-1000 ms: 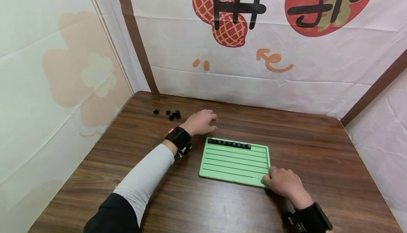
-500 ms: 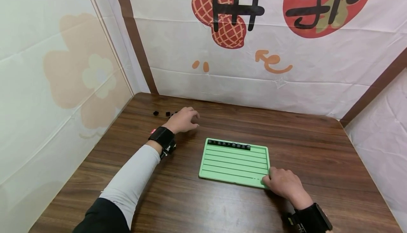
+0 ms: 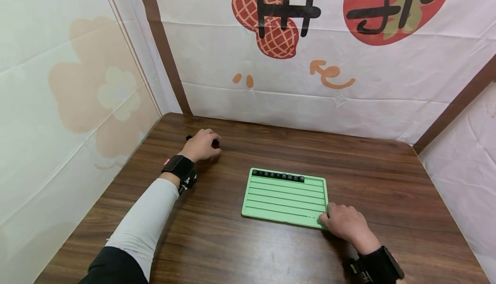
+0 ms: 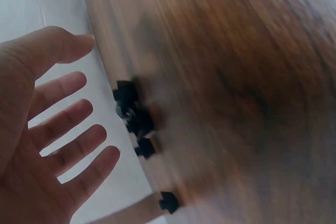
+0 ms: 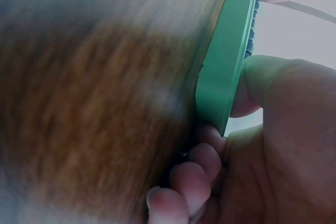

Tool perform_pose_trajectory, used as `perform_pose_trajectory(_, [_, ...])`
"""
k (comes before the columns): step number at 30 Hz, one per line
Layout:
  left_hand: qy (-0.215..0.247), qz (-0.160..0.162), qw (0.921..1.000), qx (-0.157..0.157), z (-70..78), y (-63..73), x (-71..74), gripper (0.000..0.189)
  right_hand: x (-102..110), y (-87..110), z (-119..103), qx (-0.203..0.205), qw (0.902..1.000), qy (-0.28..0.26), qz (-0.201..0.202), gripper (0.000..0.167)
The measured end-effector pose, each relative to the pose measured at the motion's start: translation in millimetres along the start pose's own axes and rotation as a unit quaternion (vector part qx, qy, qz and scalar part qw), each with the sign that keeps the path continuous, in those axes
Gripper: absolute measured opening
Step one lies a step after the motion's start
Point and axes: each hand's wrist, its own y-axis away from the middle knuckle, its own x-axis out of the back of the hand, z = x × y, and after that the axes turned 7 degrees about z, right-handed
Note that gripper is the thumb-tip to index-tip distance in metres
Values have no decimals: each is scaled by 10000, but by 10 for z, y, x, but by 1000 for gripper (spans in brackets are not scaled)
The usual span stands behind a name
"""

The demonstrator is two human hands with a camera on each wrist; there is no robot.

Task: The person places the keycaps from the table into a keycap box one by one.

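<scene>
Black keycaps [image 3: 278, 176] part-fill only green tray [image 3: 284, 198] top row; loose pieces [image 4: 140, 122] await near left hand [image 3: 198, 147], fingers apart; right hand [image 3: 348, 223] clamps tray corner.

location type: screened tabletop recording station; the kind of building cannot be determined. a wood-grain table [image 3: 224, 249] stands at the centre. a lettered white sheet [image 3: 290, 70] hangs at twelve o'clock, a flower-print sheet [image 3: 38, 154] at nine, a third sheet [image 3: 472, 159] at three. black camera units [image 3: 381, 266] are strapped to both wrists.
</scene>
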Motion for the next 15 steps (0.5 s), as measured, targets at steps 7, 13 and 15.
perform_pose_trajectory(7, [-13,-3,9995,301,-113,21,-12,40,0,12,-1,35,10000,-38,-5,22])
perform_pose_trajectory(13, [-150,-69,9994,315,-169,13,-31,37,-6,16,4,51,10000,-53,32,22])
perform_pose_trajectory(15, [-156,-52,9994,310,-194,5,-36,36,-5,13,4,42,10000,-43,42,22])
